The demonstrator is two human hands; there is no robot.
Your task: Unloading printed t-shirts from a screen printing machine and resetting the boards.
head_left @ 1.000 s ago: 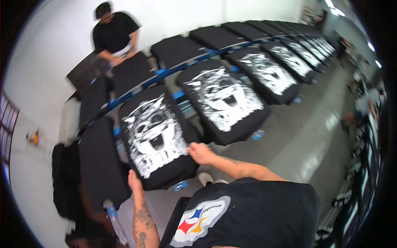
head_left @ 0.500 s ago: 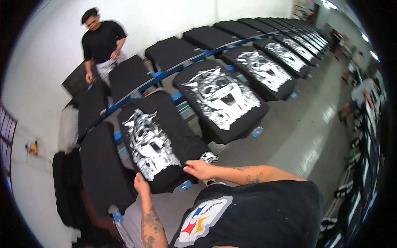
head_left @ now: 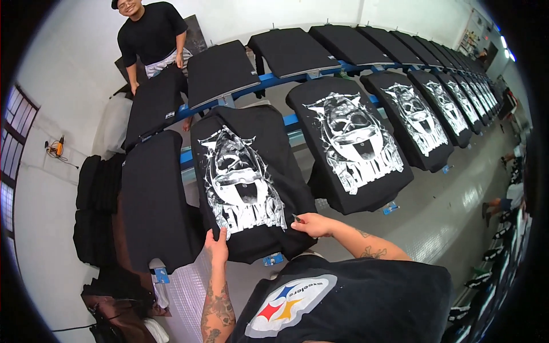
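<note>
A black T-shirt (head_left: pixel 240 183) with a large black-and-white print lies over the nearest board in front of me, its right side creased in loose folds. My left hand (head_left: pixel 216 244) is closed on the shirt's near left edge, thumb on top of the cloth. At the near right side, my right hand (head_left: pixel 311 224) pinches the shirt's edge. A small dark tip shows at its fingers; whether it is folded cloth or something else is unclear. Just past the near end, a blue tag-like piece (head_left: pixel 273 259) hangs below the shirt between my hands.
A bare black board (head_left: pixel 157 200) stands to the left. To the right, a row of boards carries similar printed shirts (head_left: pixel 357 143). Behind a blue rail (head_left: pixel 269 80) run more black boards (head_left: pixel 294 51). A person (head_left: pixel 151 34) in black stands at the far left, touching one.
The view has shifted, so the boards sit differently in it. My hands are slightly farther apart, both still at the shirt. The person at the far left has raised their head.
</note>
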